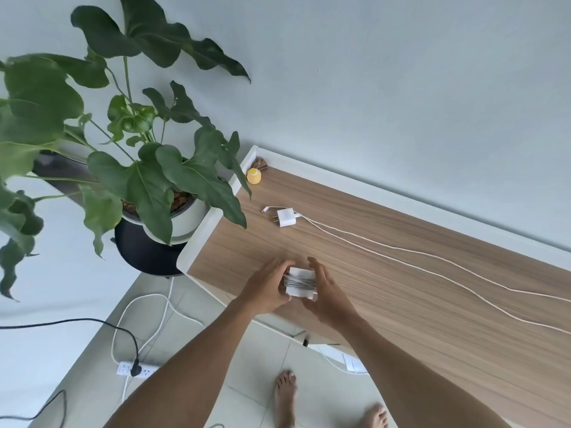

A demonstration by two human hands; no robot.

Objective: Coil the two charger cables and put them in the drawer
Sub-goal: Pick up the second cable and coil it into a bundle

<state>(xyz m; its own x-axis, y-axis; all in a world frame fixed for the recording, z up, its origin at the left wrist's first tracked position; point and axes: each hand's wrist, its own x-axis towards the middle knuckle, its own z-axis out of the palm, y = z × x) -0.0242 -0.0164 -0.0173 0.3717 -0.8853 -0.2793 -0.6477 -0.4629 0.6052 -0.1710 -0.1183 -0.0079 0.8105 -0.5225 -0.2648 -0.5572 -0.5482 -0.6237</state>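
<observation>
A white charger block (300, 281) with its cable wound tightly around it sits between my two hands, just above the wooden desk (401, 291) near its front left corner. My left hand (266, 288) presses its left side and my right hand (328, 291) cups its right side. A second white charger (286, 217) lies flat further back on the desk. Its long white cable (432, 261) runs uncoiled in two strands across the desk to the right edge of the view. No drawer is visible.
A large potted plant (129, 168) stands left of the desk, with leaves hanging over the desk's corner. A small yellow object (254, 175) sits at the back corner. On the tiled floor lie a power strip (136, 370), cables and my bare feet (285, 396).
</observation>
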